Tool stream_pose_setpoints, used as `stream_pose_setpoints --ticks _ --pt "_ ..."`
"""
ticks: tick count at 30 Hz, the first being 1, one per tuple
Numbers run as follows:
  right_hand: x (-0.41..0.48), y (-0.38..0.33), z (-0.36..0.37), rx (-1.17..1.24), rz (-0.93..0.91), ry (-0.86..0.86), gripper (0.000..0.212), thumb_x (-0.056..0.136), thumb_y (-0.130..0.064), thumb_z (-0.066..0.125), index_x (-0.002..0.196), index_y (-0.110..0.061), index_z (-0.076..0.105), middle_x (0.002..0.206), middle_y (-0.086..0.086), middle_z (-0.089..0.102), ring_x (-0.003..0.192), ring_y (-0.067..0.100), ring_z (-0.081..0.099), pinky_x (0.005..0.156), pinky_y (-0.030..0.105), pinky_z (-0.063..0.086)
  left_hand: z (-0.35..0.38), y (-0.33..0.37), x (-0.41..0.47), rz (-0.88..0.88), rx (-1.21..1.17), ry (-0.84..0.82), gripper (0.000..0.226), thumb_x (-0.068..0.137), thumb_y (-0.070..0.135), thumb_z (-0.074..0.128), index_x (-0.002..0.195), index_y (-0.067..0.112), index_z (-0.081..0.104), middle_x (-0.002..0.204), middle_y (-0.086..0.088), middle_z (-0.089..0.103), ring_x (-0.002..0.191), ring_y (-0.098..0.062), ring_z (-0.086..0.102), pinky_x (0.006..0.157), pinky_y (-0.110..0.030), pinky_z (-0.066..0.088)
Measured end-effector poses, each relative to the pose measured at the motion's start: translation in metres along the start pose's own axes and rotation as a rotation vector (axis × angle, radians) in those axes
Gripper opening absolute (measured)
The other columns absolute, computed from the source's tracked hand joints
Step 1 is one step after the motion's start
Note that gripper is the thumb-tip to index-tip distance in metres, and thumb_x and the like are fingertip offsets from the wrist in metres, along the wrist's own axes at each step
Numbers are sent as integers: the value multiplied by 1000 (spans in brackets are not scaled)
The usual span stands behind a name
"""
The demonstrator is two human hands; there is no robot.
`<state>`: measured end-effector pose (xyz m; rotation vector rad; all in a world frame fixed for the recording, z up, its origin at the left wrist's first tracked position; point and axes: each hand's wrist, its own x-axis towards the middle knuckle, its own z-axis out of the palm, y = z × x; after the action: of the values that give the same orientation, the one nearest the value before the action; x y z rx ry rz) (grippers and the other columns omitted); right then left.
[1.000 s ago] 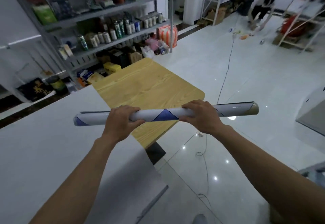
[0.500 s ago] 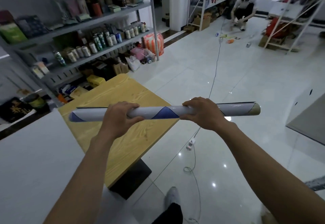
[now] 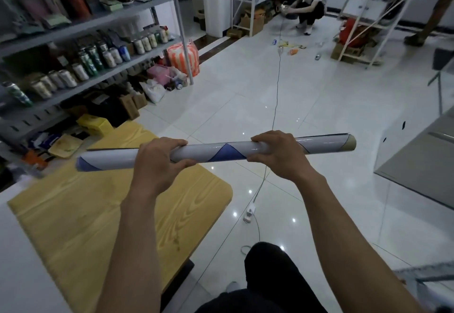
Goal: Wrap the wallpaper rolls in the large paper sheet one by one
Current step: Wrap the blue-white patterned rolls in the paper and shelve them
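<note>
**Wallpaper roll (image 3: 216,153) on the move, away from the sheet**

It's up in the air and level. The left hand (image 3: 157,163) and right hand (image 3: 276,156) each have a grip clamped round it, over the far edge of the wooden worktop (image 3: 73,214). A second ago it hung above the white surface (image 3: 14,263), which has now slid to the left margin. That looks like a carry, with no wrapping under way. Beyond lie a glossy tiled floor (image 3: 331,121), a trailing cable (image 3: 276,96) and stocked shelves (image 3: 86,27), with someone crouching (image 3: 310,3) far off.
</note>
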<state>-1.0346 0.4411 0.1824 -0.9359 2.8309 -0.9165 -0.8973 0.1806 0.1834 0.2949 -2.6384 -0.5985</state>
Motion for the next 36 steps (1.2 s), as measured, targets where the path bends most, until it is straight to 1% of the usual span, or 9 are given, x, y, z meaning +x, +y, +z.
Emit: stream_pose_setpoints --ticks 3,11,14,17,21,23,29,32,36 --pt "17 13 1 15 26 -17 50 71 -44 80 116 -25 67 112 -7 67 105 13 55 90 24 39 15 0 21 -4 -1 -24 51 70 39 81 112 15 68 102 -2 70 91 -20 61 86 -47 50" --pt "91 60 -2 53 14 -36 49 70 -41 82 114 -23 69 111 -6 68 104 15 57 94 31 42 58 -1 88 -67 -5 -47 48 72 39 80 114 18 68 104 1 70 93 -19 60 87 -45 48" --pt "132 86 -7 49 -26 -43 49 70 -42 81 113 -24 69 111 -7 68 105 14 57 94 30 42 79 4 123 -93 4 -32 47 72 39 80 114 19 68 104 1 69 93 -20 60 87 -47 49" --pt "180 116 -16 36 -79 -51 49 70 -43 81 113 -24 69 113 -7 68 105 14 57 94 28 41 102 13 161 -134 31 -6 48 72 40 80 113 19 68 105 1 69 93 -20 60 87 -46 49" --pt "239 147 -35 16 -156 -78 49 71 -44 80 114 -23 69 112 -6 68 104 15 57 95 33 41 124 28 209 -191 60 24 48 72 40 80 113 18 68 104 1 69 93 -20 60 86 -44 49" --pt "267 158 -43 31 -193 -99 48 72 -42 80 114 -23 69 112 -6 68 104 16 57 95 33 41 131 33 228 -216 71 47 48 72 41 80 113 18 68 103 1 69 93 -19 60 86 -44 49" --pt "344 168 -50 18 -330 -122 48 72 -45 79 113 -23 69 111 -6 69 103 17 58 94 35 41 135 32 277 -293 99 106 48 73 42 78 113 19 67 105 2 68 94 -18 58 88 -42 47" --pt "383 162 -45 21 -384 -132 48 73 -47 77 114 -23 69 112 -5 69 103 18 58 94 37 41 129 21 300 -299 131 128 49 73 45 76 114 19 67 105 3 68 94 -17 58 88 -39 46" --pt "435 149 -30 23 -443 -114 46 73 -48 77 111 -23 69 107 -5 70 97 19 60 90 40 44 120 -5 335 -334 144 164 50 73 46 74 114 19 67 107 3 67 96 -16 57 91 -42 46"
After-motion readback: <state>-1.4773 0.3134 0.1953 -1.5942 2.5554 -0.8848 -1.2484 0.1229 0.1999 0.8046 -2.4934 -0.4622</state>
